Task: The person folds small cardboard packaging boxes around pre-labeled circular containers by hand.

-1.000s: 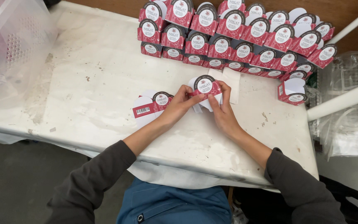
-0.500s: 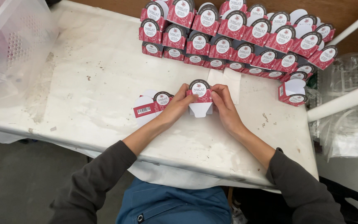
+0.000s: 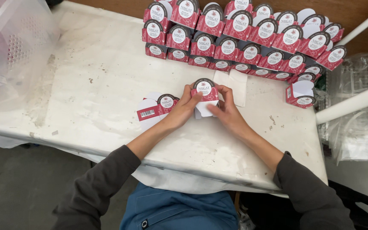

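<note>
Both hands, left and right, clamped on a glossy red cardboard carton with arched top.

light: bright, even, from above my table
shadows: soft, faint
focus: sharp
edges: slight wide-angle bend

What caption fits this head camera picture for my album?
Left hand and right hand fold a small red-and-white cardboard box on a white table beside stacked finished boxes.

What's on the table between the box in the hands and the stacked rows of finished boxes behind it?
In the head view, only white flat sheets lie between the red carton and the stacked red cartons; otherwise the table is bare.
</note>
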